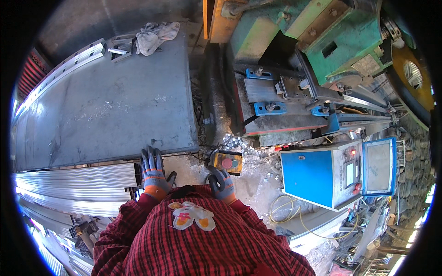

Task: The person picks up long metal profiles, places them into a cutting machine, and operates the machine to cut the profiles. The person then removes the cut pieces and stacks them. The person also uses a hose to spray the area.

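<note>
My left hand [155, 174], in a grey and orange work glove, reaches to the near edge of the grey metal table [110, 106]. Its fingers are stretched out, with their tips at the edge, and it holds nothing. My right hand [222, 184], gloved alike, hangs in front of my body with loosely bent fingers and nothing visible in it. Just beyond that hand, low down, is a yellow control box [236, 155] with a red and a green round button. A stack of long silvery metal profiles [78, 184] lies below the table, left of my left hand.
A green press [350, 50] stands at the far right, its bed [263, 89] carrying blue clamps. Nearer stands a blue and white control cabinet [308, 171] with an open door. A yellow cable [301, 221] loops on the floor. A whitish cloth [155, 37] lies on the table's far end.
</note>
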The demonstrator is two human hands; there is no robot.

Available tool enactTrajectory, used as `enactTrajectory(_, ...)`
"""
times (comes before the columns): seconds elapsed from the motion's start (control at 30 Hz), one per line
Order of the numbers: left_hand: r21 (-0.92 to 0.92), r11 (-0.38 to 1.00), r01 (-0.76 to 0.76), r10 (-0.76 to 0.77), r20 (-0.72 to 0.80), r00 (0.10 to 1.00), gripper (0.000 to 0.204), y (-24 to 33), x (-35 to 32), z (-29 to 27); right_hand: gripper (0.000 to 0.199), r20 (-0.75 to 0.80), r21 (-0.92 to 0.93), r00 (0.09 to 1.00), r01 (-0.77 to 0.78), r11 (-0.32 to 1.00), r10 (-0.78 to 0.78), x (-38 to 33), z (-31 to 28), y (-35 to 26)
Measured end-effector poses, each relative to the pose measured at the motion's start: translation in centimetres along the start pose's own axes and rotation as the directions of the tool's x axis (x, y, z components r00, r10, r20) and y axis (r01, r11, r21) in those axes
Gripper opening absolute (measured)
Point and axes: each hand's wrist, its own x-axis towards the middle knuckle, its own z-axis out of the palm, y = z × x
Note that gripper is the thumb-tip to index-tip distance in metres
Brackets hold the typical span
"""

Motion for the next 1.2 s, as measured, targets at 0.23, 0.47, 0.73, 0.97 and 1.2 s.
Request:
enactTrajectory(0.23,0.015,0.998,-0.055,0.057,-0.109,0.992,0.1,-0.8,0.1,1.7,0.036,-0.108,-0.038,0.993,-0.059,0.998,0.055,-1.0,-0.9,0.7)
enactTrajectory(0.47,0.055,0.996,-0.076,0.084,-0.149,0.985,0.105,-0.7,0.1,1.7,0.034,-0.329,-0.145,0.923,-0.258,0.955,0.2,-2.6,-6.1,2.2)
enactTrajectory(0.73,0.048,0.996,-0.077,0.083,-0.147,0.986,0.104,-0.8,0.1,1.7,0.043,-0.191,-0.265,0.947,-0.304,0.915,0.259,-2.6,-4.4,3.2)
enactTrajectory(0.97,0.035,0.998,-0.059,0.063,-0.117,0.991,0.103,-0.9,-0.1,1.5,0.053,-0.103,-0.474,0.896,-0.426,0.771,0.432,-2.0,-4.0,2.9)
enactTrajectory(1.2,0.0,1.0,-0.015,0.015,-0.077,0.997,0.101,-0.4,0.1,1.5,0.055,-0.035,-0.602,0.901,-0.365,0.71,0.433,-1.0,-4.2,3.9)
